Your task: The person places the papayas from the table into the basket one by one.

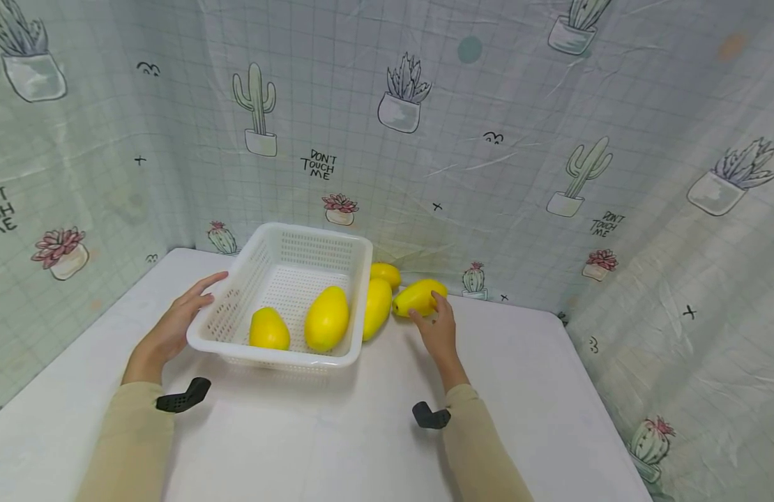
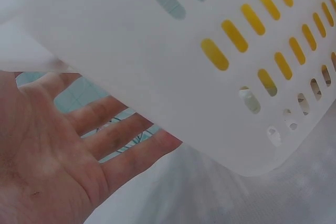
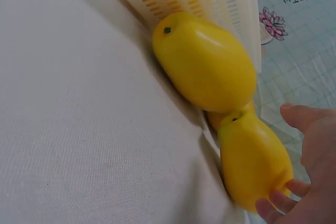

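Note:
A white plastic basket (image 1: 280,357) with slotted walls holds two yellow mangoes, a smaller one (image 1: 269,329) and a larger one (image 1: 327,318). My left hand (image 1: 173,324) is at the basket's left side, fingers extended and spread with the tips at its wall; in the left wrist view the palm shows. My right hand (image 1: 438,333) is at a mango (image 1: 418,298) lying right of the basket. Its fingertips touch that mango (image 3: 254,163) in the right wrist view, while the thumb stands apart from it.
Another mango (image 1: 377,307) lies along the basket's right wall, with one more (image 1: 385,274) behind it, partly hidden. All stand on a white-covered table (image 1: 362,446). A curtain (image 1: 475,174) printed with cacti hangs close behind the table and along both sides.

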Demonstrator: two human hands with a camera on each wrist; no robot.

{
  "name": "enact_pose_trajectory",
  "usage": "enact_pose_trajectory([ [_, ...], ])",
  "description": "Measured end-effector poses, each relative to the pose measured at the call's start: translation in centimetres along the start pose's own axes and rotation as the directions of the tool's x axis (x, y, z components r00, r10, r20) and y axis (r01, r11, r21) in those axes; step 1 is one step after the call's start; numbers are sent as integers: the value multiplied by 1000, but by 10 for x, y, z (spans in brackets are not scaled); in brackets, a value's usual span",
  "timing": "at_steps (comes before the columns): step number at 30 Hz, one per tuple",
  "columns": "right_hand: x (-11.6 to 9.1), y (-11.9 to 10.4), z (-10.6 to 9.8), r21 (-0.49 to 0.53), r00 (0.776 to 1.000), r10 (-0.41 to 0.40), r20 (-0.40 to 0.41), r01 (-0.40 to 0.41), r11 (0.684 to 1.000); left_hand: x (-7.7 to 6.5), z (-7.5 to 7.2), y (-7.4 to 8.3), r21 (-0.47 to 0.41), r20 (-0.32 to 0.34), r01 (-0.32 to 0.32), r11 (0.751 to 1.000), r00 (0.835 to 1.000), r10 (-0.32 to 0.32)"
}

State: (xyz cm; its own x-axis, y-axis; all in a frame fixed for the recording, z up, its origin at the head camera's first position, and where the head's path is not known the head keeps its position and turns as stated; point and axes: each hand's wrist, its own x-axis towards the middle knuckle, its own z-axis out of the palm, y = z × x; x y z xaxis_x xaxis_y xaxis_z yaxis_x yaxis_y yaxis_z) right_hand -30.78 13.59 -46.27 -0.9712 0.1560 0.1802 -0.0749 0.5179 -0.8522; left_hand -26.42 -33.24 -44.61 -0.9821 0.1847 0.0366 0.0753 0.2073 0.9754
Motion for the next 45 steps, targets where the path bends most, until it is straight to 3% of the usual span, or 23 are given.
enact_pose_trajectory([
  [19, 12, 5, 10, -39, 999, 11, -46, -13, 999, -3, -1, 1, 11, -5, 16, 1000, 1000, -15],
  [29, 17, 6, 14, -31, 998, 49, -30, -50, 998, -1, 0, -2, 4, 0, -20, 1000, 1000, 20],
  [45, 27, 13, 20, -32, 997, 67, -26, -68, 997, 0, 1, -1, 4, -8, -5, 1000, 1000, 5],
])
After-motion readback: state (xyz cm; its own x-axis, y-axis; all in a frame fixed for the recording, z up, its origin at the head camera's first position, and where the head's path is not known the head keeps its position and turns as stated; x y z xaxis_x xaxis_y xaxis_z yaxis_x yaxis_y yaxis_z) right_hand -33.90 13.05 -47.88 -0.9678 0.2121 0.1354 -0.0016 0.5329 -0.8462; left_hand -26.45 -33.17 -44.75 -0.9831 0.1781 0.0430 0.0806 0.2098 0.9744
